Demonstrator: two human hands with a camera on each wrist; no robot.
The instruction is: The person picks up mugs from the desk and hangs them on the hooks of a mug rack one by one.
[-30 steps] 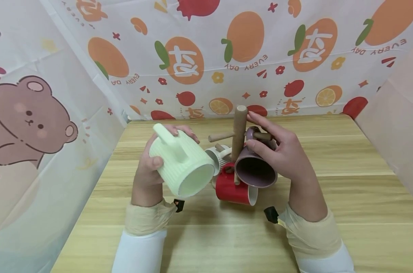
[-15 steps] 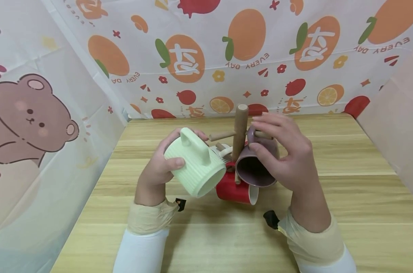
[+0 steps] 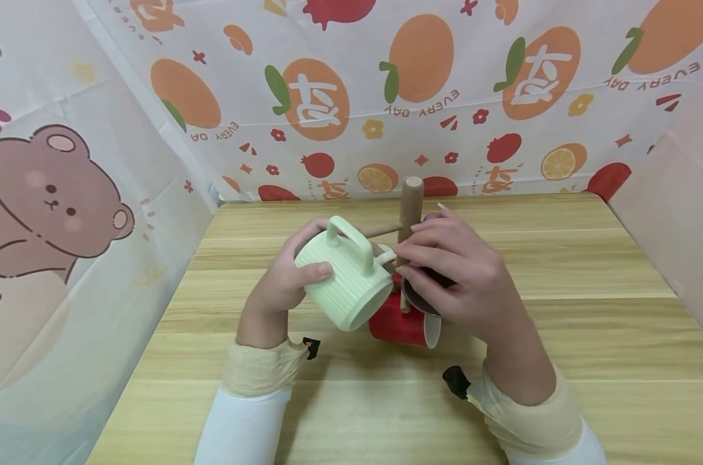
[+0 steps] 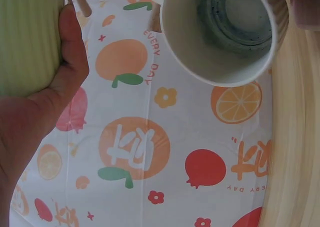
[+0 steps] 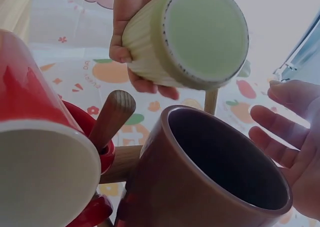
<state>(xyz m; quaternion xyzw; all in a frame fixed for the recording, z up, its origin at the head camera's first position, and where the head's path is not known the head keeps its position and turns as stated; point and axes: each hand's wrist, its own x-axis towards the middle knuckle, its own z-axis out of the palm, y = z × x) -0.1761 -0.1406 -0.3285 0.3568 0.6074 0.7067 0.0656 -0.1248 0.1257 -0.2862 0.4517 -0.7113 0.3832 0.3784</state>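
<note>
My left hand (image 3: pixel 281 278) grips a light green ribbed mug (image 3: pixel 345 287) by its body, its handle turned up and its base facing forward and down. The mug is tilted just left of a wooden mug tree (image 3: pixel 412 203). My right hand (image 3: pixel 467 274) is beside the tree's post, over the purple mug (image 3: pixel 423 298), which hangs on a peg and is mostly hidden in the head view. The right wrist view shows the right fingers (image 5: pixel 280 124) loosely spread, holding nothing, next to the purple mug's rim. A left peg of the tree is partly behind the green mug.
A red mug (image 3: pixel 394 327) with a white inside hangs low at the front of the tree. Behind the green mug, a white mug (image 4: pixel 182 52) hangs on another peg. Wood-grain table (image 3: pixel 386 413) lies beneath; a fruit-printed cloth (image 3: pixel 241 129) stands behind.
My left hand has moved right with the green mug, closer to the tree, turning its handle upward. My right hand has shifted from the purple mug's handle leftward toward the post.
</note>
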